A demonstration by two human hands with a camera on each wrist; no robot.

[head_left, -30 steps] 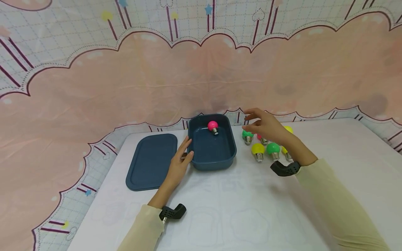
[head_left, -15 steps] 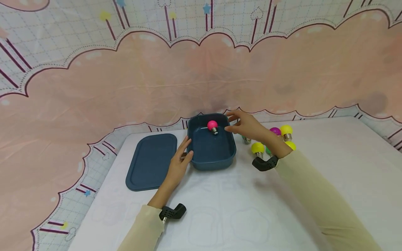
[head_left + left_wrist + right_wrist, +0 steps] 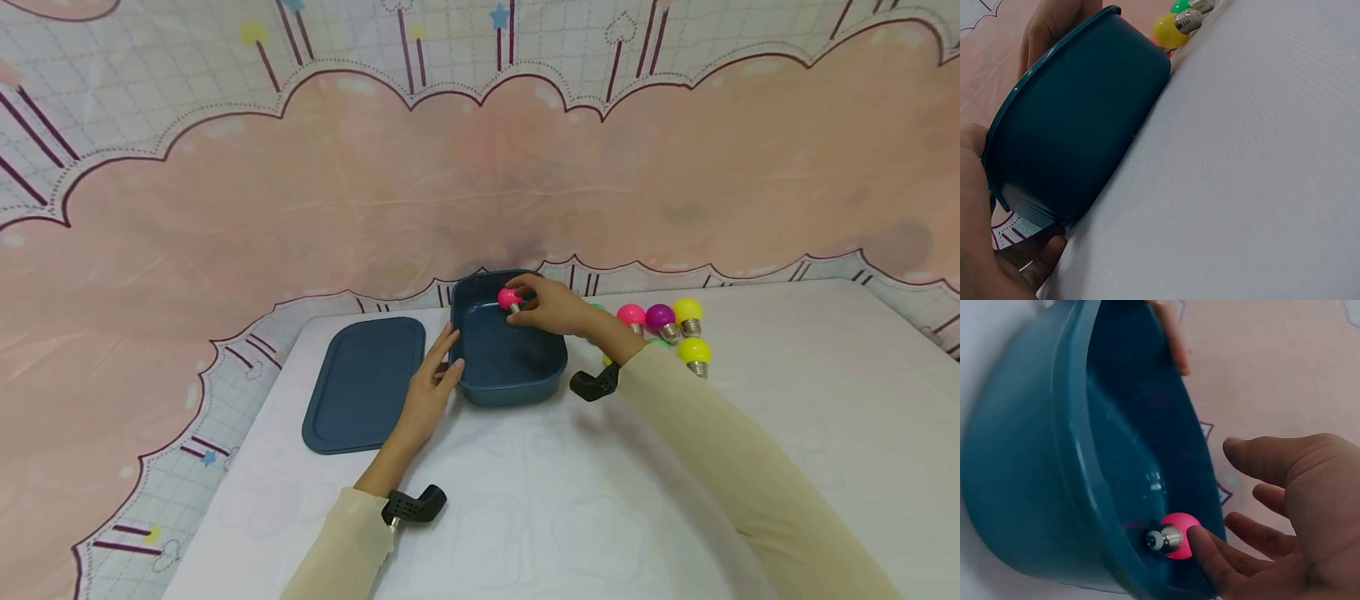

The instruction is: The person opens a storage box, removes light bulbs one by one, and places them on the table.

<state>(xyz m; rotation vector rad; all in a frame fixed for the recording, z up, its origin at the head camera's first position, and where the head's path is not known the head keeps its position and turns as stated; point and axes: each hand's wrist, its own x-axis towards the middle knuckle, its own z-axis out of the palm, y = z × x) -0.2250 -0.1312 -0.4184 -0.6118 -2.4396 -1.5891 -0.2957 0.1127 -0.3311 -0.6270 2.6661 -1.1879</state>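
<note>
A pink light bulb point(image 3: 508, 298) with a metal screw base lies inside the dark blue plastic box point(image 3: 510, 393). My right hand point(image 3: 553, 307) reaches over the box's right side, fingers near the bulb. In the right wrist view, thumb and fingers of the right hand point(image 3: 1297, 519) are spread, with the pink bulb point(image 3: 1179, 534) beyond the fingertips and not gripped. My left hand point(image 3: 429, 382) rests against the box's left side with fairly straight fingers. In the left wrist view, the left hand point(image 3: 985, 250) touches the box wall point(image 3: 1085, 119).
A matching flat blue lid point(image 3: 363, 387) lies left of the box on the white table point(image 3: 540, 500). Right of the box sit several bulbs, among them a pink bulb point(image 3: 632, 314), a purple bulb point(image 3: 661, 317) and a yellow bulb point(image 3: 693, 350). The right forearm partly hides others.
My right hand has moved left from above the bulb group to inside the box, beside the pink bulb. My left hand stays at the box's left side.
</note>
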